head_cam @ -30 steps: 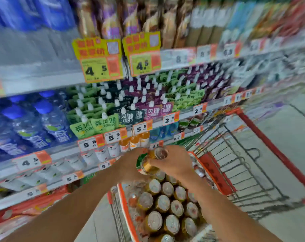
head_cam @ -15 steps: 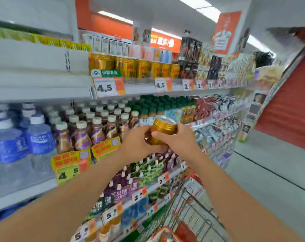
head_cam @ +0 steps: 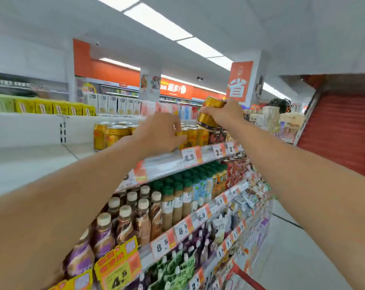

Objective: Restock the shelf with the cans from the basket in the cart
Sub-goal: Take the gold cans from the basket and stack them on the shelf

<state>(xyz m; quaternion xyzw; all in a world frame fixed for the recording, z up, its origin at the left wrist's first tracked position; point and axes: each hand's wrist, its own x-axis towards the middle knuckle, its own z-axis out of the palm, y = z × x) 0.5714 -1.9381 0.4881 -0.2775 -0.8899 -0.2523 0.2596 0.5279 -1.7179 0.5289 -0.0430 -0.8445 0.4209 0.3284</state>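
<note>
**Desk:** Gold metal in the frame — which hand has it, and where does it go?

**Photographer:** The right hand (head_cam: 224, 114) is clamped around a gold can (head_cam: 211, 114), fingers curled over its side, holding it in the air above and just to the right of the row of gold cans (head_cam: 114, 133) already standing on the top shelf (head_cam: 169, 162). The can's long axis is tilted, its ribbed top leaning up and to the right, its dark-banded base pointing down-left toward the shelf. It touches nothing but the hand.

**Desk:** And the other hand?

**Photographer:** The left hand (head_cam: 160, 132) is at the shelved row, lower and nearer the shelf edge than the right. Its fingers curl toward a standing can (whether they grip it or merely rest against it, I cannot tell; the back of the hand hides the contact).

**Desk:** So the placement turns on what?

**Photographer:** My reading: the held can must come down and leftward, and be brought upright, to land in the row behind the 4.5 price tag (head_cam: 191, 156). The can looks smooth, glossy and rigid, gold with darker lettering, matching those on the shelf. The cart (head_cam: 248, 278) shows only as a red edge at the bottom of the frame.
</note>
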